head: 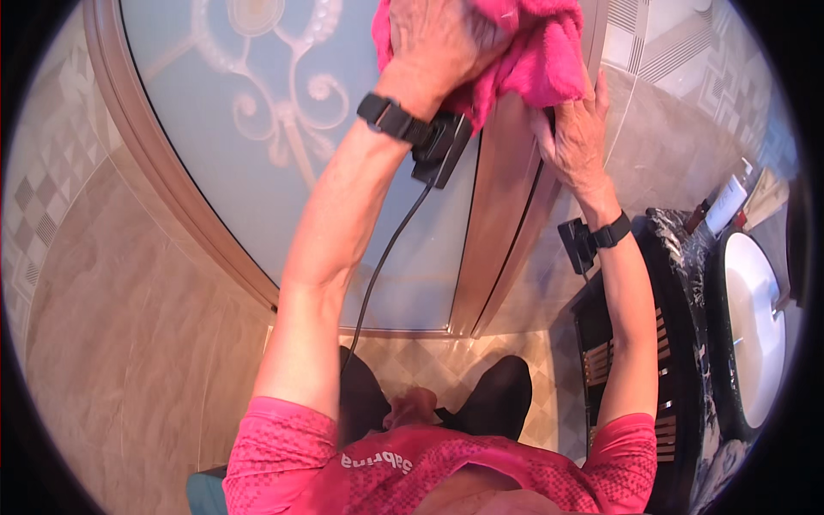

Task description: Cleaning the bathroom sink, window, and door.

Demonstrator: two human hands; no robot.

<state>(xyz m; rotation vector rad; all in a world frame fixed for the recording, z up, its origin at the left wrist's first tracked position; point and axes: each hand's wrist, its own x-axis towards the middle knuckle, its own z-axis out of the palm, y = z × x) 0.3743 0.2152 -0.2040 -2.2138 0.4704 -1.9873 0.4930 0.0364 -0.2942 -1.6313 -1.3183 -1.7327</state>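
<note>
A bright pink plush cloth point(547, 58) is bunched at the top of the view against a door with a patterned frosted glass panel point(257, 161) and a brown frame point(499, 212). My left hand point(441, 45) presses on the cloth, its fingers partly hidden by the folds. Just right of it, my right hand point(576, 129) rests at the frame's edge by a dark handle-like part, under the cloth's lower edge; its fingertips are partly covered. Both wrists wear black straps with small black devices, and a cable runs from the left one.
On the right stands a dark marble-patterned washstand with a white basin point(753, 328), a pump bottle point(726, 203) and a slatted cabinet front point(666, 360). Tiled walls flank the door. Below are a checkered tile floor point(541, 386) and a teal object point(206, 492) at lower left.
</note>
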